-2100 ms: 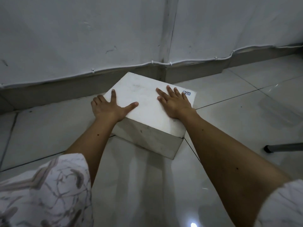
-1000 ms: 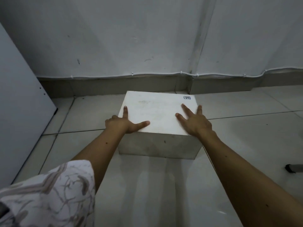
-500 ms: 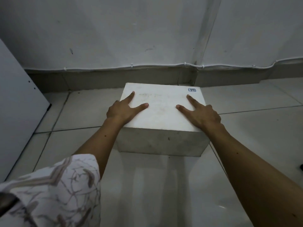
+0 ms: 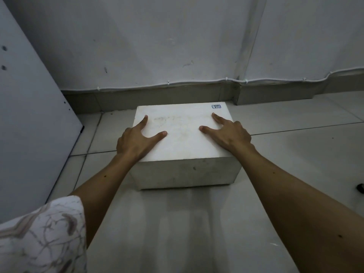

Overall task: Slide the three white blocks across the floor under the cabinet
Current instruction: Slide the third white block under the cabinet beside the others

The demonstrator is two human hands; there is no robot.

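One white block (image 4: 183, 146) sits on the tiled floor, square to me, its far edge close to the grey skirting. A small blue-edged sticker (image 4: 216, 106) marks its far right corner. My left hand (image 4: 136, 141) lies on the block's left top edge, index finger and thumb spread on top, the other fingers hidden over the side. My right hand (image 4: 228, 134) rests the same way on the right top edge. No other white blocks are in view.
A tall white cabinet panel (image 4: 29, 125) stands at the left, its foot on the floor tiles. The wall carries a white cable (image 4: 169, 83) above the skirting. A dark rubber foot (image 4: 360, 187) shows at the right edge.
The block has turned from skewed to square and slid toward the wall and left. My hands shifted from flat on top to its left and right edges.
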